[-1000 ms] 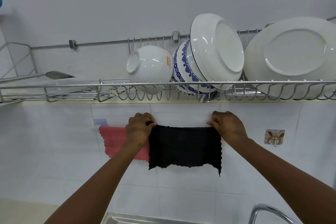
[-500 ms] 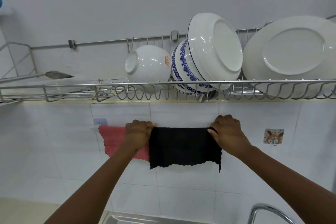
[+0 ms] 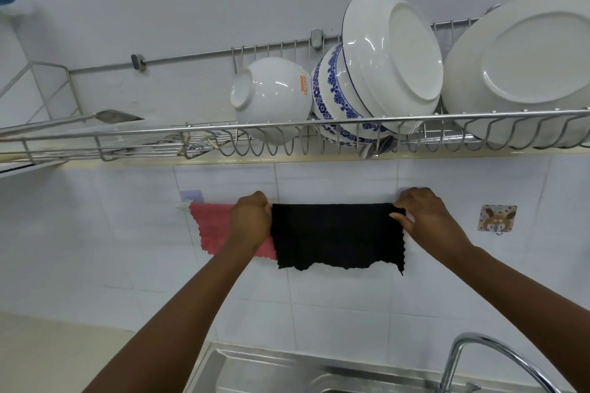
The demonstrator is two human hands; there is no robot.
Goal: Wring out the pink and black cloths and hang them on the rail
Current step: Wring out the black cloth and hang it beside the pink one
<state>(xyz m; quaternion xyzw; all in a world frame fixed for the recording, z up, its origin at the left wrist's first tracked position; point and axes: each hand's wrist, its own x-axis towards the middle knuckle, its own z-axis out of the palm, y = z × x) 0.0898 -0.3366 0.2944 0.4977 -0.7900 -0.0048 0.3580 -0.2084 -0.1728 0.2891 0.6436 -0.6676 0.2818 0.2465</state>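
The black cloth (image 3: pixel 335 234) hangs spread flat over the rail on the tiled wall, its lower edge ragged. My left hand (image 3: pixel 250 220) grips its upper left corner and my right hand (image 3: pixel 421 212) grips its upper right corner. The pink cloth (image 3: pixel 214 228) hangs on the same rail just to the left, partly hidden behind my left hand and wrist. Only the rail's white left end (image 3: pixel 182 206) shows, under a small wall mount; the cloths cover the remainder.
A wire dish rack (image 3: pixel 159 132) runs across the wall above, holding white bowls (image 3: pixel 271 96), a blue-patterned bowl (image 3: pixel 329 96) and plates (image 3: pixel 523 64). A sticker hook (image 3: pixel 496 218) sits right of the cloths. Below are a steel sink (image 3: pixel 287 370) and tap (image 3: pixel 479 357).
Both hands have stayed on the black cloth's top corners; the cloth now lies wider and flatter along the rail. The view has dipped slightly, showing more of the sink.
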